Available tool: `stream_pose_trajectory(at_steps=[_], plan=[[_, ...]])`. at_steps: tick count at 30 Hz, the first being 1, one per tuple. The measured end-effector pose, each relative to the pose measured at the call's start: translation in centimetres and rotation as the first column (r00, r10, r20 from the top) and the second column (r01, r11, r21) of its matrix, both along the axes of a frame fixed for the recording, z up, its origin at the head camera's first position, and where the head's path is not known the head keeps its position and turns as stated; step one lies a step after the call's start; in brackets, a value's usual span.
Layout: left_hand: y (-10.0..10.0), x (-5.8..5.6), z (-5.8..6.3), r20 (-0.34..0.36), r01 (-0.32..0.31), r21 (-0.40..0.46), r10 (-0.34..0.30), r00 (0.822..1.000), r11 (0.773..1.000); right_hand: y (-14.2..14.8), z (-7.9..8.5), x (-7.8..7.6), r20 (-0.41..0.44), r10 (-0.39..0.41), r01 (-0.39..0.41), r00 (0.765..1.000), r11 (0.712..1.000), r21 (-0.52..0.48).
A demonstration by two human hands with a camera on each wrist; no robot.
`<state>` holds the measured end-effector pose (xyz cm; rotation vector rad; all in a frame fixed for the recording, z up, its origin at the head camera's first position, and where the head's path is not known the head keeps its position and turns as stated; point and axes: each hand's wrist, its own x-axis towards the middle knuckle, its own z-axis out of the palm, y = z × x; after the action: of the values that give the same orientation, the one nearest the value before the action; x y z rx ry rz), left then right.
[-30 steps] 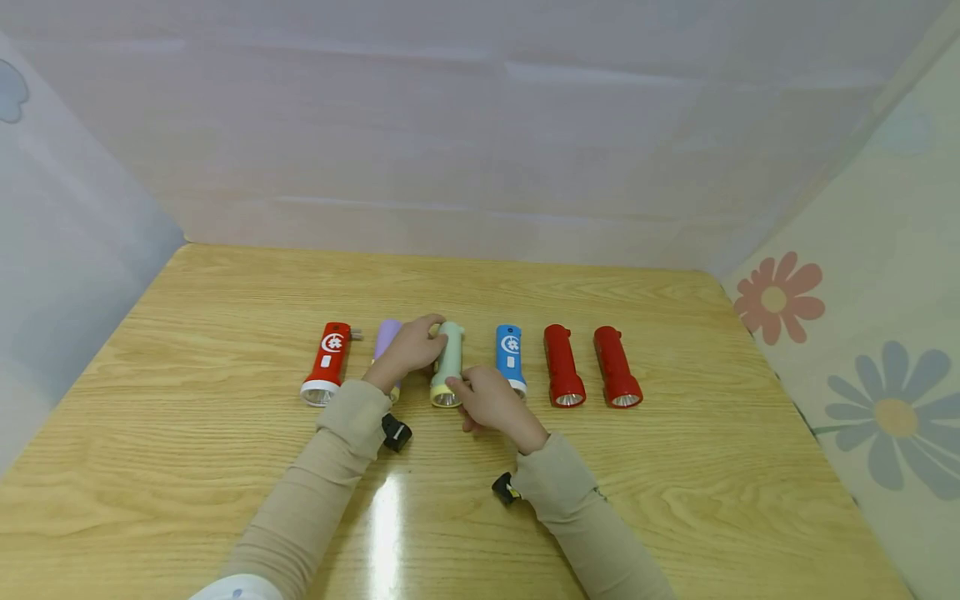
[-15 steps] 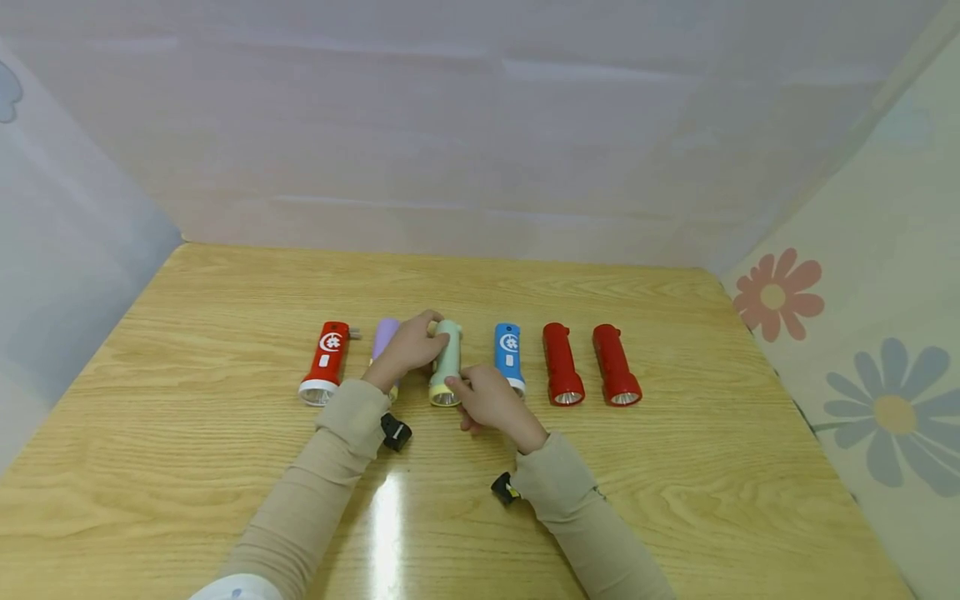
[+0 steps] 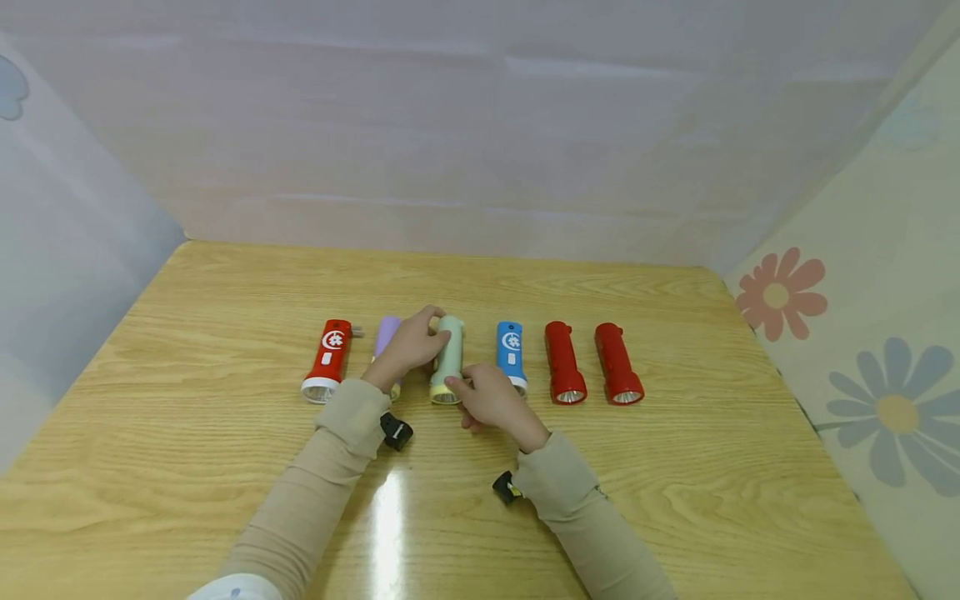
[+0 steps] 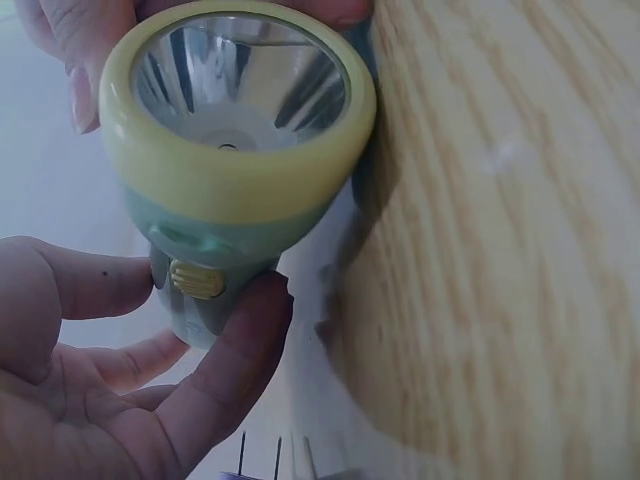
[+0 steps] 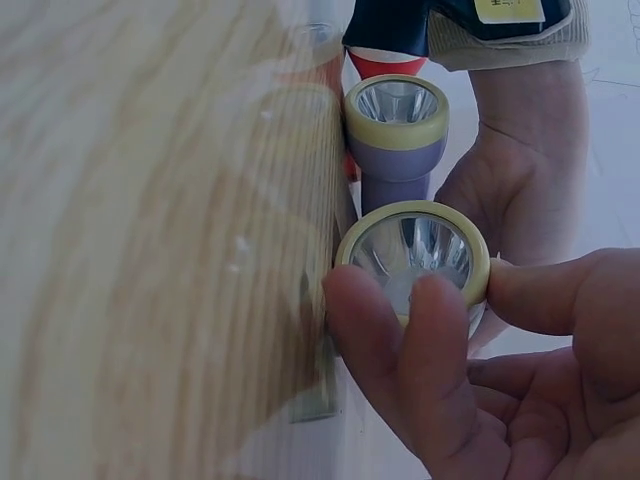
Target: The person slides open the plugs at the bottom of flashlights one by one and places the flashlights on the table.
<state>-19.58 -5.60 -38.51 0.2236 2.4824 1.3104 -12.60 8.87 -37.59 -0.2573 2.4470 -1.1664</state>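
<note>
Both hands (image 3: 411, 343) (image 3: 492, 397) around green flashlight (image 3: 450, 358)

The head view looks forward and down from above the near side, far enough back to take in most of the worktop (image 3: 712, 433) and the wall (image 3: 480, 125) behind. The left wrist view sits very close, facing the lamp end of the pale green torch (image 4: 232, 175), with the worktop upright along its right side (the right wrist view puts it on the left). That right wrist view, a little farther off, faces across toward the purple torch (image 5: 398, 158) and left hand (image 5: 500, 185), sharing the same lamp end.
</note>
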Motion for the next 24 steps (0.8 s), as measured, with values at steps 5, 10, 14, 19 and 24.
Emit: stream_pose_trajectory(at_steps=[5,10,14,19,24], plan=[[0.03,-0.03,0.1,-0.018,-0.003,-0.004,0.003,1.0,1.0,-0.03,-0.01,-0.05,0.006,-0.013,0.013,1.0,1.0,0.009],[-0.04,0.11,0.34,-0.026,0.003,0.003,-0.003,1.0,1.0,-0.09,0.05,-0.03,0.01,-0.022,0.021,1.0,1.0,0.017],[-0.12,0.25,0.56,-0.035,0.004,0.001,-0.004,0.999,1.0,-0.12,0.08,0.04,0.009,-0.03,0.03,1.0,0.999,0.012],[-0.23,0.16,0.45,-0.043,0.0,0.004,0.0,0.999,1.0,-0.08,-0.01,0.12,-0.01,-0.023,0.023,1.0,1.0,0.015],[-0.3,0.19,0.27,-0.046,-0.001,0.017,0.002,0.999,1.0,-0.04,-0.04,0.2,-0.027,-0.012,0.012,1.0,1.0,0.027]])
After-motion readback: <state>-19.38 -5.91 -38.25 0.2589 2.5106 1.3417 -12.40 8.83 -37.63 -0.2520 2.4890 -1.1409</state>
